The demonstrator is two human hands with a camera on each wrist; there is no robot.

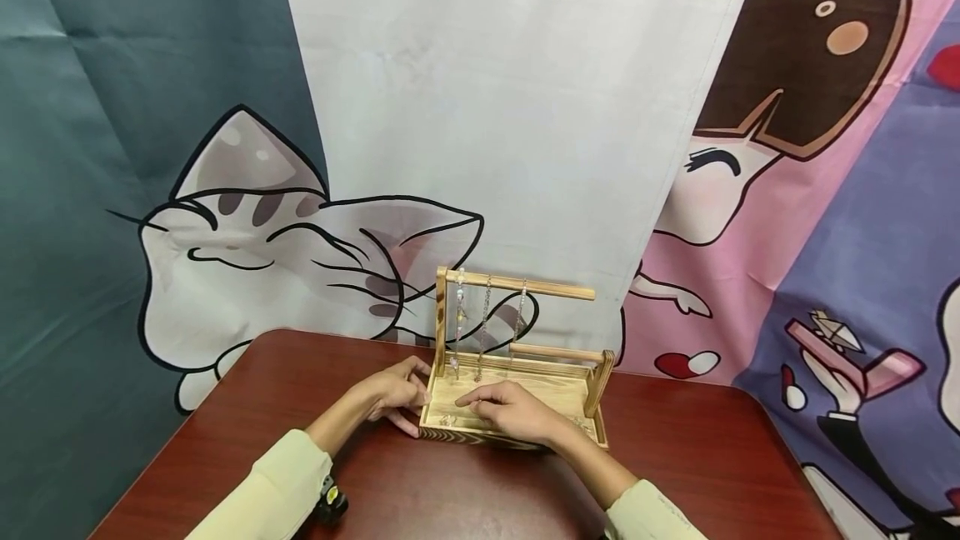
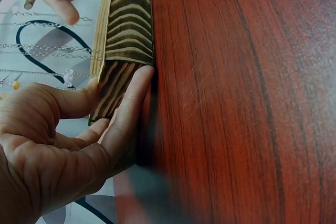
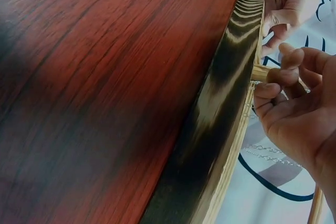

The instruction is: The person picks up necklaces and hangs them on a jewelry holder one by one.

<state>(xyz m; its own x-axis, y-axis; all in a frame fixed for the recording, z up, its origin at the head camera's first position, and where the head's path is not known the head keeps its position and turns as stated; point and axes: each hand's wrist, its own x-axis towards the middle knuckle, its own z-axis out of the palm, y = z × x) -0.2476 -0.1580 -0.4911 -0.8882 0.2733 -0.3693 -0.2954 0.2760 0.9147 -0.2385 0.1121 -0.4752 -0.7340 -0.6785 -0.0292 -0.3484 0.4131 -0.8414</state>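
A wooden jewelry stand (image 1: 555, 394) with a tray base and two rods is on the table. From its upper rod (image 1: 558, 286) hang several thin necklaces (image 1: 485, 315), one with pale beads (image 1: 461, 307). My left hand (image 1: 393, 392) grips the tray's left end; in the left wrist view its thumb (image 2: 79, 102) lies at the rim and a finger (image 2: 131, 100) runs along the dark-grained side. My right hand (image 1: 517, 413) hovers over the tray, index finger extended and the others loosely curled. The right wrist view shows nothing between its fingers (image 3: 286, 77).
Small shiny pieces (image 1: 447, 421) lie in the tray's front left, with more (image 1: 581, 423) at the front right. The shorter lower rod (image 1: 558, 352) joins the right post. Behind the red-brown table (image 1: 675, 457) hangs a printed cloth (image 1: 487, 90). A black object (image 1: 330, 502) is by the left sleeve.
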